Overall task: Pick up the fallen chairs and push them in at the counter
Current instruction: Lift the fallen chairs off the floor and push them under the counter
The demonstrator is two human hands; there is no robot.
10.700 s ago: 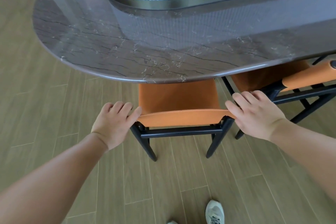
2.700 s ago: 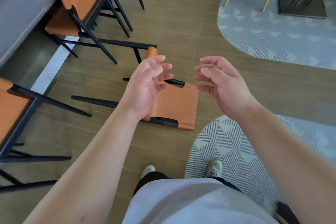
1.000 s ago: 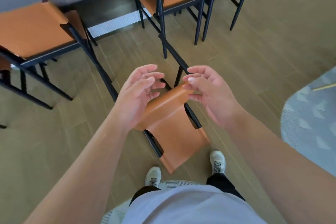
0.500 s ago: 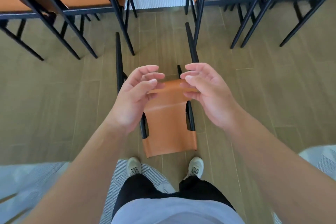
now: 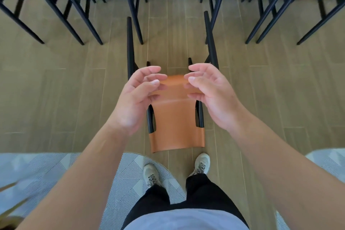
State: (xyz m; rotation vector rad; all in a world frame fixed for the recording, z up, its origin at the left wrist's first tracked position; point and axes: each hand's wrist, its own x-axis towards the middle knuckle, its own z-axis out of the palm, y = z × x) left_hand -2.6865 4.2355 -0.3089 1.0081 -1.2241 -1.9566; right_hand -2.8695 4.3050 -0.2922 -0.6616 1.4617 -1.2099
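Left hand (image 5: pixel 137 99) and right hand (image 5: pixel 214 95), loosely curled and empty, hover above the fallen chair (image 5: pixel 176 117), seemingly readying to grasp its backrest.

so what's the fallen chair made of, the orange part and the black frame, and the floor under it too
Fallen chair: the orange back panel looks like smooth leather or faux leather, with a soft sheen and a stitched seam across it. I cannot tell which.
Black frame: slim matte rods, probably painted metal, possibly wood.
Floor: wood-look planks with grain and thin joint lines; possibly laminate or tile rather than real wood.
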